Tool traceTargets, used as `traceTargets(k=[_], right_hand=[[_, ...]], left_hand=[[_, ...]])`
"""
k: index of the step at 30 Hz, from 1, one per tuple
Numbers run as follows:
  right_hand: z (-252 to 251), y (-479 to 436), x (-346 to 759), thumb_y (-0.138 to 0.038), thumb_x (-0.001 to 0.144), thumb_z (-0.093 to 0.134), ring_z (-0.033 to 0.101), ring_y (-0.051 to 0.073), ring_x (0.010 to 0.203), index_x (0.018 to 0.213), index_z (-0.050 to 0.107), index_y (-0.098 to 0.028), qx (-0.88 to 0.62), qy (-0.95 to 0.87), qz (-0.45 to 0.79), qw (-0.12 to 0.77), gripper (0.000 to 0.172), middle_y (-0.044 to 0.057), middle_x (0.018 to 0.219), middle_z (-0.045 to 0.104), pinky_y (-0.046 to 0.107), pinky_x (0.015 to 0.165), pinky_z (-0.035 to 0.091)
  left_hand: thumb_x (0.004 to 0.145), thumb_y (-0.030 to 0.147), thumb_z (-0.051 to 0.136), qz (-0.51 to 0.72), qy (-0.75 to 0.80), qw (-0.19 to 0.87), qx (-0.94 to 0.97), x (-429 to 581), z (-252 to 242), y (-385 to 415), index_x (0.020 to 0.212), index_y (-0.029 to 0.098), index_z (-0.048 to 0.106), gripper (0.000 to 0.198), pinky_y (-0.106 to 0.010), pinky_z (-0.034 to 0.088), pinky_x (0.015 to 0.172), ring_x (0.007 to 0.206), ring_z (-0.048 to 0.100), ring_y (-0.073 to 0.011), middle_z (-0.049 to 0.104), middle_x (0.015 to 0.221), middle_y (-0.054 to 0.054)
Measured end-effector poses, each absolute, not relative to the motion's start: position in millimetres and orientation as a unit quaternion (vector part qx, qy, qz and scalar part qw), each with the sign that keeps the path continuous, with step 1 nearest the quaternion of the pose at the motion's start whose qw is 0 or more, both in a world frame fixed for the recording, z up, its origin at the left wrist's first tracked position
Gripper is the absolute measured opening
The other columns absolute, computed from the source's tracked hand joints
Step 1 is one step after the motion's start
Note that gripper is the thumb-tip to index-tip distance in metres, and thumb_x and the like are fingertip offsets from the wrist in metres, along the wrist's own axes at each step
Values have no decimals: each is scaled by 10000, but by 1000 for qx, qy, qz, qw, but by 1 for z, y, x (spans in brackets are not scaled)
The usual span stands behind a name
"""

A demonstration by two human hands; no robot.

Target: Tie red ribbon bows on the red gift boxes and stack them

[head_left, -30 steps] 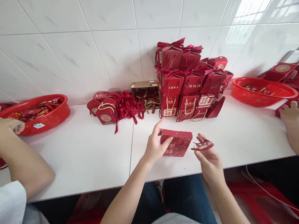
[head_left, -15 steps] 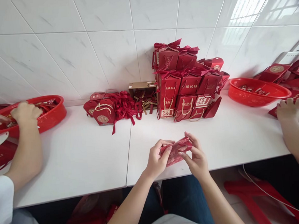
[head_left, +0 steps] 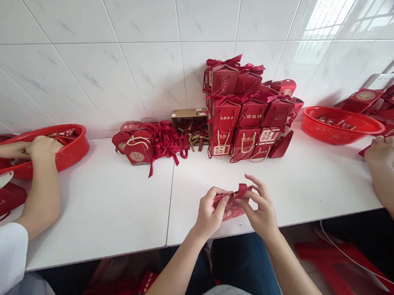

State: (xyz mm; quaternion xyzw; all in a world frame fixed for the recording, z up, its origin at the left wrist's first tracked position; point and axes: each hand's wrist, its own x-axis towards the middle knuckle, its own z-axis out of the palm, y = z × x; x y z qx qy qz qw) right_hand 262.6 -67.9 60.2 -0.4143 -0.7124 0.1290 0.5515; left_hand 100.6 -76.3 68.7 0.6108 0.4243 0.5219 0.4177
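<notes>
Left hand [head_left: 210, 211] fingers clamp red box [head_left: 231, 211]; right hand [head_left: 262, 206] fingers pinch ribbon [head_left: 242, 190] at box top, bow not yet tied. Ribboned boxes [head_left: 245, 112] stacked by wall.

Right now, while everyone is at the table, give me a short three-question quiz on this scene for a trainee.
1. True or false: the left hand holds the small red box while the right hand pinches a ribbon at its top.
2. Multiple choice: the stack of red gift boxes stands A) against the tiled wall, B) on the floor, C) on a chair.
3. Short answer: what does the co-worker's hand at the far left rest on?

Key: 1 true; 2 A; 3 the rim of the red basket.
</notes>
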Motion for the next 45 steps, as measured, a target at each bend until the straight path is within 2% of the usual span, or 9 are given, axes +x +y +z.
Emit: traceTargets(k=[7,11,13,17,20,24,27,34,45], right_hand=[[71,-66,262,-164,821,649,460,306,1246,845,620,-237,-422,-720,85,544,83,100,1310,500,530,966,426],[55,-68,257,-269,767,731,493,294,1227,1192,468,-273,-432,-635,221,601,499,132,1310,483,525,974,431],[44,-71,256,-321,775,723,584,265,1082,1261,406,-274,-414,-613,309,597,582,116,1181,563,470,886,492],[34,-82,256,-341,795,699,597,184,749,1205,438,-276,-381,-616,352,593,490,15,854,572,347,689,519],[38,-91,257,-325,795,699,603,195,784,1185,446,-265,-358,-645,321,594,469,26,873,572,358,722,517],[54,-99,257,-301,808,676,598,199,766,1194,439,-242,-308,-700,306,568,456,37,852,585,343,682,522],[66,-103,256,-288,809,662,589,194,752,1185,449,-236,-289,-729,300,544,435,46,874,589,322,637,517],[68,-109,254,-257,779,699,584,212,809,1146,460,-229,-305,-736,267,542,439,58,924,579,361,704,509],[76,-110,254,-243,802,671,543,199,737,1039,472,-225,-300,-745,194,563,310,44,837,570,365,650,473]], left_hand=[[926,319,519,519,422,404,624,99,67,-79,959,172,610,176,-298,520,766,850,668,-180,691,947,-78],[922,277,528,540,384,402,631,97,65,-85,944,178,613,132,-302,516,787,871,657,-177,677,933,-70],[914,250,542,552,346,414,635,95,63,-89,943,184,616,103,-316,512,820,916,652,-185,670,965,-76],[924,291,515,543,258,456,656,84,69,-94,966,188,644,170,-375,500,877,996,626,-221,666,1042,-108],[945,297,458,504,268,456,683,72,89,-95,914,183,680,252,-399,482,908,1006,620,-233,675,1027,-109],[832,198,629,432,294,408,749,65,125,-94,1088,213,652,257,-382,486,911,976,626,-220,679,1034,-80],[826,178,645,365,263,396,801,69,142,-94,1043,235,699,231,-359,506,883,938,638,-206,707,985,-67],[859,40,543,544,304,267,735,67,130,-107,1059,243,669,311,-370,543,895,1013,667,-205,723,1044,-54],[817,4,605,523,355,289,719,63,102,-134,1024,259,663,334,-304,587,816,914,701,-178,741,991,-28]])
